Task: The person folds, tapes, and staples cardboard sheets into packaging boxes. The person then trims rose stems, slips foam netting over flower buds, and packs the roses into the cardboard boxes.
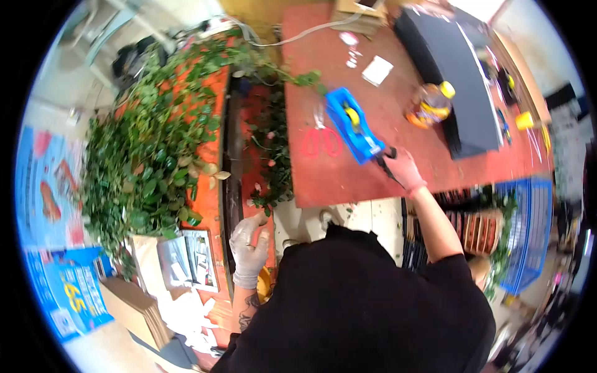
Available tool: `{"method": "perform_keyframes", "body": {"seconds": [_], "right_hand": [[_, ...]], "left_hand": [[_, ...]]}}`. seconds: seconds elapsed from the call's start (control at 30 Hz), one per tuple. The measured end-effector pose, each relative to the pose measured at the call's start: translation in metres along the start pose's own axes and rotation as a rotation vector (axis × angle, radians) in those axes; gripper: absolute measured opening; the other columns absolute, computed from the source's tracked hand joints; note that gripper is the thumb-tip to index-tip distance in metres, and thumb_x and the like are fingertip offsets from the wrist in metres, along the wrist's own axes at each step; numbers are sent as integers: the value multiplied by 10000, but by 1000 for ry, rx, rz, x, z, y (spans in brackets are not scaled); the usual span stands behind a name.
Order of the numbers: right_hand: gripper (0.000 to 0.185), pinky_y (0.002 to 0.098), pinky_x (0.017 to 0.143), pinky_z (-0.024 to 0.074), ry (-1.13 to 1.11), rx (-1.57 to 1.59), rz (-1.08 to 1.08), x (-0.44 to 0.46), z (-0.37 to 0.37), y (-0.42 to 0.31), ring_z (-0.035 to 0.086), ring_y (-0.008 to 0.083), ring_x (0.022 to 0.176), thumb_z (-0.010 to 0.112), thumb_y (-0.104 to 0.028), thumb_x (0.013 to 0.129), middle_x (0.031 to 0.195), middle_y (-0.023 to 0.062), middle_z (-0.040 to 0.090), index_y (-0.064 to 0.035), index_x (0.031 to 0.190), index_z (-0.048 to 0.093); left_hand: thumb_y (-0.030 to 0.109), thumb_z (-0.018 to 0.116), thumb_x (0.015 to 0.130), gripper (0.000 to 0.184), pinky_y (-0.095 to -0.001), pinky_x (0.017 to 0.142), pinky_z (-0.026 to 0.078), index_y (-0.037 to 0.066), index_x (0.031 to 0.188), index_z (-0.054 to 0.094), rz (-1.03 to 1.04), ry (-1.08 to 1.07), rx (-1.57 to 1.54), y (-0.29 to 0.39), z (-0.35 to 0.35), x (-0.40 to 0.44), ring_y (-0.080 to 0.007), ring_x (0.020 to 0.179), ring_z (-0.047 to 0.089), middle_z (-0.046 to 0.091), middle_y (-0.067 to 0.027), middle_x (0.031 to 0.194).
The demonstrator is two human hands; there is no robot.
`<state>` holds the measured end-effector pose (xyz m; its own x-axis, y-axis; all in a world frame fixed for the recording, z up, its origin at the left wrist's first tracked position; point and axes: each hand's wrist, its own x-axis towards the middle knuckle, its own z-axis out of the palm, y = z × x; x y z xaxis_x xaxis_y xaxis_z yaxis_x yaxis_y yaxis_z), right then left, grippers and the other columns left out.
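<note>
My right hand (404,171), in a pink glove, is closed on a dark tool (388,165) near the table's front edge; its exact kind is blurred. Just beyond it lies a blue tape dispenser (352,124) with a yellow-centred roll. Red-handled scissors (321,140) rest left of the dispenser. My left hand (249,247), in a whitish glove, hangs by the gap left of the table, fingers bent and thumb apart, with nothing visible between them. Close to its fingertips are rose stems with green leaves (266,198) and small pink blooms.
A heap of leafy stems (146,155) covers the orange bench at left. On the red table (323,180) stand a drink bottle (429,104) with a yellow cap and a long black box (444,74). A blue crate (525,236) is at the lower right.
</note>
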<state>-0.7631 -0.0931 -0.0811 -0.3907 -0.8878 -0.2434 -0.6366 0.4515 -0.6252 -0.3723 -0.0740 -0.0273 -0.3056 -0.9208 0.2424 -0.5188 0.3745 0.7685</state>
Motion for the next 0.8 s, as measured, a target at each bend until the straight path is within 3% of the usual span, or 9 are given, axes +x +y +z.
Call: {"method": "perform_keyframes", "body": {"seconds": [0.17, 0.27, 0.3, 0.33, 0.4, 0.5, 0.63, 0.7, 0.8], "right_hand": [[322, 379, 805, 501, -385, -1032, -187, 30, -55, -23, 606, 301, 982, 502, -247, 793, 999, 176, 640, -49, 1012, 632], [227, 400, 834, 475, -385, -924, -453, 17, -72, -110, 601, 320, 947, 552, -208, 761, 940, 136, 654, -34, 840, 674], [221, 411, 860, 456, -321, -732, -618, 20, -63, -132, 589, 341, 941, 586, -162, 740, 947, 153, 645, -16, 891, 653], [257, 408, 889, 440, -212, -627, -897, 18, -47, -164, 576, 349, 964, 615, -125, 724, 976, 166, 637, -15, 956, 627], [348, 414, 931, 419, -263, -633, -1149, -3, 7, -259, 552, 350, 1035, 620, -111, 741, 1080, 177, 602, -32, 1079, 592], [425, 414, 977, 389, -348, -568, -1660, -69, 97, -385, 497, 338, 1122, 626, -120, 728, 1202, 157, 535, -76, 1146, 564], [388, 351, 918, 417, -117, -345, -2405, -142, 240, -504, 532, 208, 1016, 633, -230, 756, 1043, 47, 560, -142, 1123, 543], [309, 336, 866, 438, -147, -389, -2573, -176, 306, -544, 571, 209, 923, 548, -270, 807, 944, 41, 582, -142, 1087, 557], [262, 342, 818, 464, -465, -733, -2517, -230, 367, -583, 607, 222, 895, 516, -232, 818, 908, 66, 626, -137, 1047, 600]], "left_hand": [[40, 572, 761, 235, -329, 762, 480, -13, 986, 615, -46, 127, 73, -2, -39, -18, -245, 830, 608, 640, -132, 894], [61, 624, 750, 233, -394, 804, 473, 41, 982, 640, -72, 315, 266, -12, -87, -49, -325, 899, 607, 643, -155, 985], [95, 634, 763, 264, -400, 820, 470, 41, 1022, 636, -7, 383, 426, -18, -102, -66, -330, 929, 598, 628, -168, 1017], [116, 634, 773, 292, -396, 838, 464, 50, 1057, 624, -230, 495, 272, -21, -116, -79, -333, 942, 588, 622, -170, 1015], [130, 623, 776, 315, -401, 861, 432, 43, 1078, 606, -254, 670, 420, -32, -156, -96, -320, 980, 563, 604, -151, 1064], [254, 612, 793, 388, -429, 948, 390, 49, 1122, 591, -456, 680, 627, -46, -216, -121, -352, 1114, 504, 557, -178, 1173], [306, 603, 797, 455, -445, 990, 355, 36, 1161, 563, -677, 716, 826, -93, -254, -157, -369, 1170, 460, 536, -191, 1209], [342, 601, 796, 519, -449, 1018, 319, 21, 1198, 529, -683, 687, 869, -119, -263, -165, -379, 1198, 423, 502, -192, 1255], [386, 603, 787, 582, -446, 1038, 289, 25, 1232, 503, -781, 591, 762, -136, -263, -175, -359, 1206, 417, 479, -183, 1282]]}}
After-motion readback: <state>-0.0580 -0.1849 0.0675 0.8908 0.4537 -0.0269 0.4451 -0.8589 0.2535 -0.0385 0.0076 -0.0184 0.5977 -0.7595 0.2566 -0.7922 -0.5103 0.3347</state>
